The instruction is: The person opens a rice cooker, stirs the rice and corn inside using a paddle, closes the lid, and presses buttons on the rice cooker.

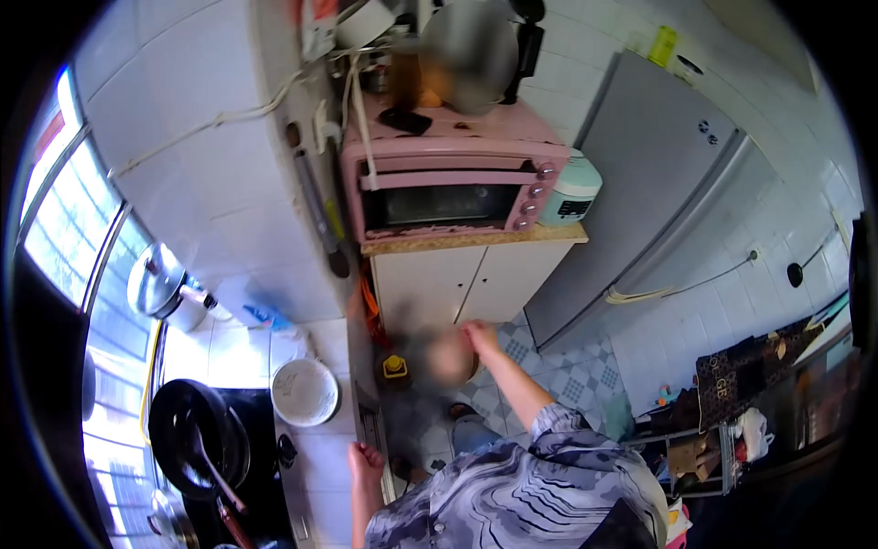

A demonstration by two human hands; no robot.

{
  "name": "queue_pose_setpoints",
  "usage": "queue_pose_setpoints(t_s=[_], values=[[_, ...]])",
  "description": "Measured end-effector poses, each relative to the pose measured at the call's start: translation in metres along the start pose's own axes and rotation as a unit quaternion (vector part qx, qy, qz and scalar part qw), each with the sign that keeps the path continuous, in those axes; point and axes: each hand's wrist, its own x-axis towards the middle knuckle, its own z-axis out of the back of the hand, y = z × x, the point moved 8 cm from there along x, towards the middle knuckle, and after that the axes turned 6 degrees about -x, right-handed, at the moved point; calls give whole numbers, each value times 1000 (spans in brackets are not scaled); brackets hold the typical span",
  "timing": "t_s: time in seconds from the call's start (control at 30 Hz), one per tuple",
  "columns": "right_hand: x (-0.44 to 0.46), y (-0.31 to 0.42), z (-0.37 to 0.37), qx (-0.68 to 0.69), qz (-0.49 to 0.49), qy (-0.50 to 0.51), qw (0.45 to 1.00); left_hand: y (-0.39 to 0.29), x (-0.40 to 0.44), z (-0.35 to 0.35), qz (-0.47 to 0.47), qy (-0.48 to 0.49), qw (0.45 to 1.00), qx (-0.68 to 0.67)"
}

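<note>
My right hand point(477, 338) reaches forward and down over the floor, in front of the white cabinet. Its fingers are closed at the edge of a round, brownish, blurred thing point(448, 358); I cannot make out what kind it is. Beside the counter, my left hand point(368, 459) is curled into a loose fist, with nothing visible in it. Nearest to that hand on the counter is a white bowl point(305, 392). A black wok point(187, 437) with a ladle point(218, 471) in it sits on the dark stove to the left.
A pink oven point(448, 197) stands on the cabinet point(425, 279), with a mint-green rice cooker point(573, 190) beside it. A tall grey fridge point(640, 174) is at the right. A yellow-capped container point(394, 367) is near the floor. A rack point(709, 467) holds bags at lower right.
</note>
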Motion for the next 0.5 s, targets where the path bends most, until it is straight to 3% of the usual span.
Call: queue_pose_setpoints(t_s=[0.07, 0.13, 0.2, 0.33, 0.37, 0.4, 0.47, 0.5], values=[[30, 36, 67, 48, 28, -80, 995, 21, -6, -16, -8, 8, 999, 42], [59, 92, 124, 102, 110, -116, 982, 41, -12, -40, -22, 16, 996, 82], [98, 151, 178, 61, 218, -170, 959, 62, -10, -70, -6, 23, 987, 158], [148, 284, 266, -115, 419, -323, 841, 111, 30, -126, -42, 37, 979, 195], [165, 308, 284, -145, 373, -308, 863, 129, 37, -146, -39, 53, 978, 200], [193, 326, 301, -142, 385, -306, 859, 146, 48, -170, -38, 68, 976, 205], [227, 374, 310, -365, 500, -357, 700, 183, 71, -215, -36, 56, 980, 188], [260, 382, 317, -410, 479, -298, 717, 192, 75, -225, -30, 26, 982, 186]])
